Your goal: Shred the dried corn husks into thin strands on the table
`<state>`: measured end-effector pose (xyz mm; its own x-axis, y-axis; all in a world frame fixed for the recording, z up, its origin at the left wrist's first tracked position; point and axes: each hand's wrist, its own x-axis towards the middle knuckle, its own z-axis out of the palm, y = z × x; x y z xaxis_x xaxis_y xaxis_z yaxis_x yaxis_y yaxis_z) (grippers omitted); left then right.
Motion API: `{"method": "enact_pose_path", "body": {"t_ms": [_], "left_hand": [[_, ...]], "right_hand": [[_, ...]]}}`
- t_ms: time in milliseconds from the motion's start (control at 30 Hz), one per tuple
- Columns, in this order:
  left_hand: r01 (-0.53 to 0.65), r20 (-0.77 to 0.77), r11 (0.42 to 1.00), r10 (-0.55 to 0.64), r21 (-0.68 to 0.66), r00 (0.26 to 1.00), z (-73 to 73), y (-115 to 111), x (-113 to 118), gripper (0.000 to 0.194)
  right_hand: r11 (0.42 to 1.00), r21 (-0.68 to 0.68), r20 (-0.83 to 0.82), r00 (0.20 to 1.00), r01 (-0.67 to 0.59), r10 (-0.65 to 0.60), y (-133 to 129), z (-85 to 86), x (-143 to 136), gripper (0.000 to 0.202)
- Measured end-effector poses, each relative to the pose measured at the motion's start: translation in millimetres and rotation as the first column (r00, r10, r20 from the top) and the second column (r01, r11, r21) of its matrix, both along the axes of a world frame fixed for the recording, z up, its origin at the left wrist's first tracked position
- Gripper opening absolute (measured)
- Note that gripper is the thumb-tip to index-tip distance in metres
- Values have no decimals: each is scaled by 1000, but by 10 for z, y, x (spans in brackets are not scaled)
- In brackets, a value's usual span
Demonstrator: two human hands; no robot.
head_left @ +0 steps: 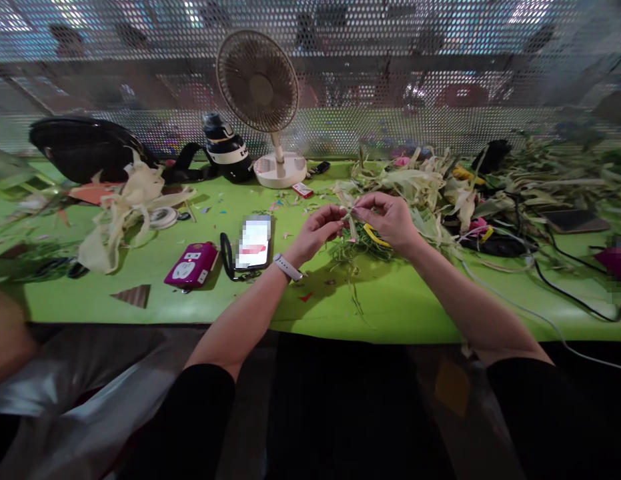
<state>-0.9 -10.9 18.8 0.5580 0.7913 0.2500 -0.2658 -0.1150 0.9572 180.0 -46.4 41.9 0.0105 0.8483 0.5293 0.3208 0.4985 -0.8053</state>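
Note:
Both my hands meet over the green table point(310, 307), pinching a small pale-green strip of corn husk point(344, 197). The fingertips of my left hand point(321, 229) close on its left side; a white band circles that wrist. From the right, my right hand point(389, 215) grips the same piece between thumb and fingers. Part of the husk is hidden by the fingers. Below them lies a heap of thin green shreds point(343, 252), some trailing toward the front edge. A curved yellow piece point(374, 237), perhaps a handle, shows partly under my right hand.
Husks point(420, 180) pile up at the right, beside cables point(555, 283). A fan point(280, 170) and black bottle point(227, 150) stand at the back, before a perforated metal screen point(350, 113). A lit phone point(255, 240) and purple box point(193, 265) lie left. Another person's arm point(7, 333) is far left.

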Motion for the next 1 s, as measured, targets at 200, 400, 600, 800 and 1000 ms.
{"method": "enact_pose_path", "body": {"t_ms": [200, 400, 600, 800, 1000], "left_hand": [[5, -1, 997, -5, 75, 1000, 6, -19, 19, 25], [-73, 20, 987, 71, 140, 997, -34, 21, 27, 24], [-243, -11, 924, 258, 295, 966, -85, 101, 49, 25], [-433, 6, 795, 476, 426, 879, -137, 60, 89, 32], [-536, 46, 773, 556, 340, 830, -149, 0, 102, 36]], "right_hand": [[1000, 18, 46, 999, 20, -21, -29, 32, -10, 10], [999, -31, 14, 999, 35, -35, -22, 21, -15, 9], [994, -105, -174, 984, 16, -34, -7, -65, -91, 12], [984, -165, -291, 949, 72, -118, -15, -127, -182, 12], [968, -252, -450, 885, 5, -121, -35, -201, -280, 15]]}}
